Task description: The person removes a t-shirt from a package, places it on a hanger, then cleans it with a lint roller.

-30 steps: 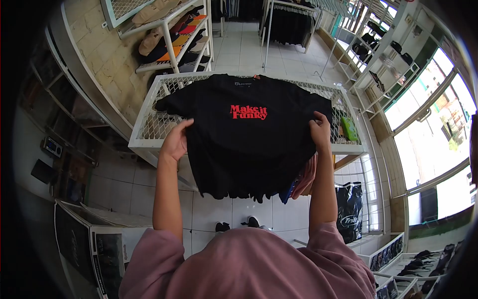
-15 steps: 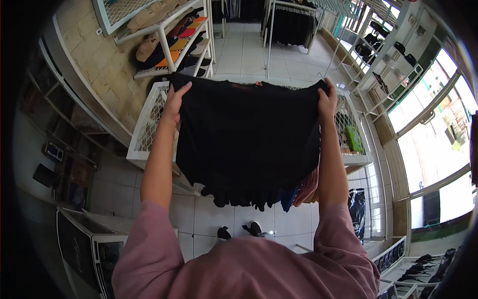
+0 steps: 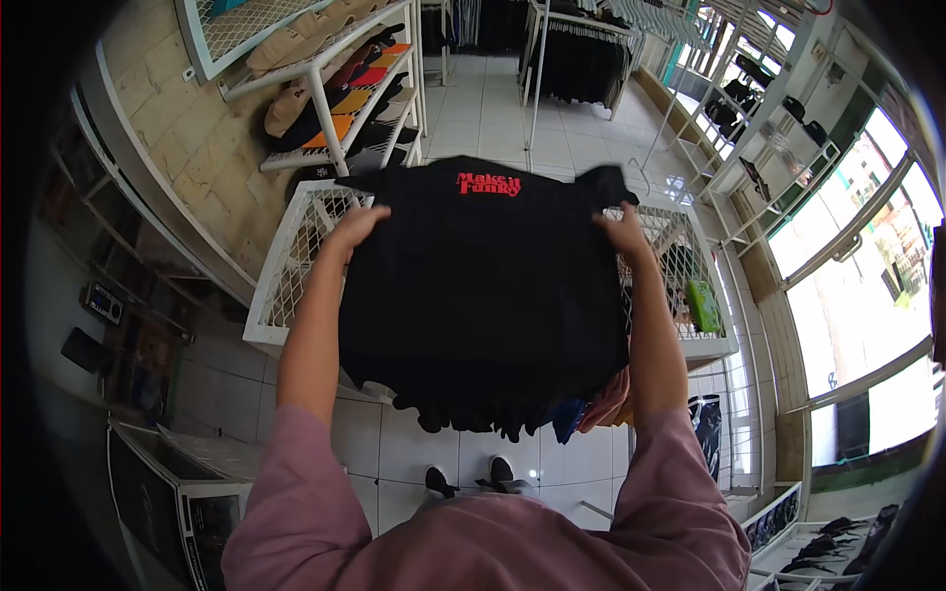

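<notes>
A black T-shirt with red lettering near its far edge is spread over the white mesh-topped table in front of me. At its left side my left hand is closed on the fabric, the fingertips lying over the top. My right hand pinches the opposite side, thumb on the cloth and the other fingers partly hidden. Beyond both hands, the far corners of the shirt stick out loosely. Dark cloth hangs in a ragged row at the near edge, with blue and reddish garments beside it.
The table's white frame surrounds the shirt, and a green packet lies at its right. A cap shelf stands at the far left. Behind are a clothes rack and hangers. Glass doors line the right.
The far edge of the shirt has flopped down, and the red lettering now shows in full. Both hands have come nearer to me and slightly inward along the shirt's sides.
</notes>
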A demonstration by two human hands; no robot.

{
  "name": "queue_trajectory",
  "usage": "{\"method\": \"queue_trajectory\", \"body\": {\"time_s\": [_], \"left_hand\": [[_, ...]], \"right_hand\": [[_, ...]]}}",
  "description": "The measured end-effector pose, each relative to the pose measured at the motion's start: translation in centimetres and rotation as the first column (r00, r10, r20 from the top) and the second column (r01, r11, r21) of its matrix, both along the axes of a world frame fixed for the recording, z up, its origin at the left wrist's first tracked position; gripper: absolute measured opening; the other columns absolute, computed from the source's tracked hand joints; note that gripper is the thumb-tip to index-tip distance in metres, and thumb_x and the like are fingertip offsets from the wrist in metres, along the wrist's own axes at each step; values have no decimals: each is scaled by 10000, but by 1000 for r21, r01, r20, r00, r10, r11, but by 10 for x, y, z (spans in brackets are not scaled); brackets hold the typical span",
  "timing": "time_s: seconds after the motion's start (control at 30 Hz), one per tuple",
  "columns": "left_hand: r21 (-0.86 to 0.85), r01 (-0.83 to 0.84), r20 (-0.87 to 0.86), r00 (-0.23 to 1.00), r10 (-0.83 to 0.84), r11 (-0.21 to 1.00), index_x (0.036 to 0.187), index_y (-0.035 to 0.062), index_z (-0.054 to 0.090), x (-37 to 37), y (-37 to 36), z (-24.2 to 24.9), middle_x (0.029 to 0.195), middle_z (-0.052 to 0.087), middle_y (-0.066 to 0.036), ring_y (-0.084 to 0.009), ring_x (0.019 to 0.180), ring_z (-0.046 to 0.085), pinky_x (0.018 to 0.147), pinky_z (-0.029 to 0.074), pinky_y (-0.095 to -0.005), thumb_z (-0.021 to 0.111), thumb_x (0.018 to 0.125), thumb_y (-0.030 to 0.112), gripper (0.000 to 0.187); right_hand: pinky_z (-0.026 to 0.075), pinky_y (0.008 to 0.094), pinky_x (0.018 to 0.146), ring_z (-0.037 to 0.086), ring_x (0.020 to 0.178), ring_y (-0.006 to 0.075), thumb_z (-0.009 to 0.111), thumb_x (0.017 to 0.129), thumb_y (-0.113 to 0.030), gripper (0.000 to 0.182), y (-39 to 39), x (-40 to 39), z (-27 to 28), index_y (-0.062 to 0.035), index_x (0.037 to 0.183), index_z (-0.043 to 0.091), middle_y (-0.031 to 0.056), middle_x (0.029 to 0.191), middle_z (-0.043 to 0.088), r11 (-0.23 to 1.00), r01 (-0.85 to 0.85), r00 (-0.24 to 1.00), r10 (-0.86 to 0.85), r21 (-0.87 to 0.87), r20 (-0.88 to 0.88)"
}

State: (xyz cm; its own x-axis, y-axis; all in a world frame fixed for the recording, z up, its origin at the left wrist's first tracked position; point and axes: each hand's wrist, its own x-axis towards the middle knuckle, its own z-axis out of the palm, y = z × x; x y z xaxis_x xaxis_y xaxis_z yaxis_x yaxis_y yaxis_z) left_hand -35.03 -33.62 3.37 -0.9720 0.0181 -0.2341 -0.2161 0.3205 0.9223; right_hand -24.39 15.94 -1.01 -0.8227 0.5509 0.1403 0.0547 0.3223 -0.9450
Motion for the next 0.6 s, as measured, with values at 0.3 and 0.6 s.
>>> {"method": "queue_trajectory", "body": {"time_s": [0.3,0.6], "left_hand": [[-180,66,99,994,-48,982,1242,-75,651,5,-3,-4,1148,711,-228,-310,1033,714,884,564,-395,670,930,279,473],[-113,116,-6,993,-117,987,1224,-70,674,15,-6,-22,1131,733,-191,-288,969,729,873,571,-388,733,883,227,456]], "right_hand": [[495,427,1026,638,1192,378,768,828,-225,770,-3,-5,0,45,1466,433,262,1283,646,951,61,950,-148,302,276],[445,450,1102,567,1320,409,783,819,-331,789,-20,28,10,38,1444,473,297,1397,585,941,21,933,-140,338,331]]}}
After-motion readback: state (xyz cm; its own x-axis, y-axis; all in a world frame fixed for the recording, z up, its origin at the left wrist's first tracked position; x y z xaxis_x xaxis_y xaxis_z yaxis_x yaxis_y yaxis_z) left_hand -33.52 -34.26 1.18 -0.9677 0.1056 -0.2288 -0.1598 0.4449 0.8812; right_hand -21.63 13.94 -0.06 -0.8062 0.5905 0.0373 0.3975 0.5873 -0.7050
